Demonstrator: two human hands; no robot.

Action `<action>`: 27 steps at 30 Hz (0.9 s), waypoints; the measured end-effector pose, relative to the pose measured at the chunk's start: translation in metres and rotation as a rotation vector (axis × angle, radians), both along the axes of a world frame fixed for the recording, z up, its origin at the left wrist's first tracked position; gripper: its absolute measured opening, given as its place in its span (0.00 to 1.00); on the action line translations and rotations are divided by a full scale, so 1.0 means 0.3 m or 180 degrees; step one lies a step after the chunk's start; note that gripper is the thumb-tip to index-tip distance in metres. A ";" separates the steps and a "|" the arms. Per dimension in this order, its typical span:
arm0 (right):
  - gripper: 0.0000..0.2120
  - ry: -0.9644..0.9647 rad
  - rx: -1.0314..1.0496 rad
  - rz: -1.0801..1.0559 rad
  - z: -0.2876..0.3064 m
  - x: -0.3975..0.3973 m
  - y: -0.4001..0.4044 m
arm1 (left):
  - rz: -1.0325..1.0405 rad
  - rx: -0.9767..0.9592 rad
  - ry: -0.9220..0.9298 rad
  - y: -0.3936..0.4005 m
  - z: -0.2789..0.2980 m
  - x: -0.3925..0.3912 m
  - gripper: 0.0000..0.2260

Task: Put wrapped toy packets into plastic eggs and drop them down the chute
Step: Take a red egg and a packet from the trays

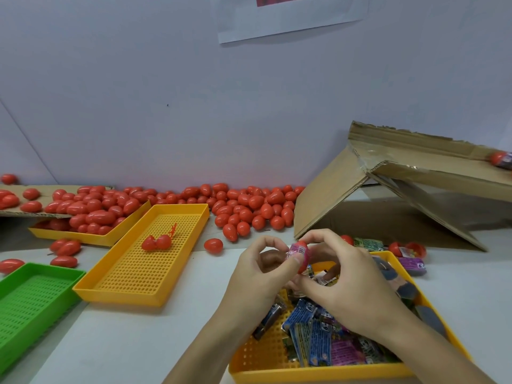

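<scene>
Head view, nearest first: yellow packet tray (277, 370) is sitting at about 5 o'clock, still holding a good many wrapped toy packets (318, 336) in blue, purple and green, so plenty of filling is left. Just above it, near centre, both hands are working together on one red egg (302, 254) with a pink packet (296, 252) showing in it; left hand (263, 275) is pinching the egg between thumb and forefinger, right hand (349, 284) is curling round from the other side, fingertips on the egg or packet, exact contact hard to tell. Egg is appearing not yet closed, judged from the packet still showing. At 3 o'clock the cardboard chute (415, 176) is leaning against the wall, and one filled egg (501, 159) is lying on its upper ramp at the frame edge, suggesting at least one unit is already dropped. A few loose packets and open eggs (407, 249) are lying beside the tray's far corner. From 9 to 12 o'clock a large heap of empty red eggs (249, 206) is spreading along the wall and over a far yellow tray (91, 239). An opened egg (156, 242) is resting in the middle yellow tray (133, 284); a green tray (33, 297) is sitting at 8 o'clock. Judgement: task is early to midway, with the current egg needing closing, then dropping.
</scene>
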State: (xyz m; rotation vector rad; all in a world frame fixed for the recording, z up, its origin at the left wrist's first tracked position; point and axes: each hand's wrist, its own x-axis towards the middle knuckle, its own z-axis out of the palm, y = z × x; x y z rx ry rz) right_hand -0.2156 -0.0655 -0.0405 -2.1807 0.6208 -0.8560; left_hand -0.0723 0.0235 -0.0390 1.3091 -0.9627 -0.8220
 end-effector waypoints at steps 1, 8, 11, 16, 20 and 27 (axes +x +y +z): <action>0.18 0.0018 -0.0013 0.0008 0.000 0.000 0.000 | 0.0092 0.0002 -0.0203 0.001 -0.002 -0.001 0.12; 0.22 0.0103 0.0215 0.0077 -0.009 -0.002 -0.013 | 0.0335 -0.0003 -0.0749 0.002 0.004 -0.017 0.05; 0.20 -0.0208 0.0648 0.0048 -0.007 -0.002 -0.018 | 0.0246 -0.0012 0.0678 -0.004 0.026 -0.010 0.12; 0.14 -0.0570 0.1121 -0.0120 0.003 0.000 -0.030 | 0.0251 -0.0128 0.2171 0.001 0.059 0.005 0.15; 0.11 -0.0702 0.1384 -0.0226 0.012 -0.001 -0.032 | 0.0341 -0.0092 0.2223 0.011 0.063 0.014 0.15; 0.11 -0.0764 0.1576 -0.0290 0.005 -0.004 -0.048 | 0.0531 -0.0091 0.1502 -0.038 0.098 0.024 0.24</action>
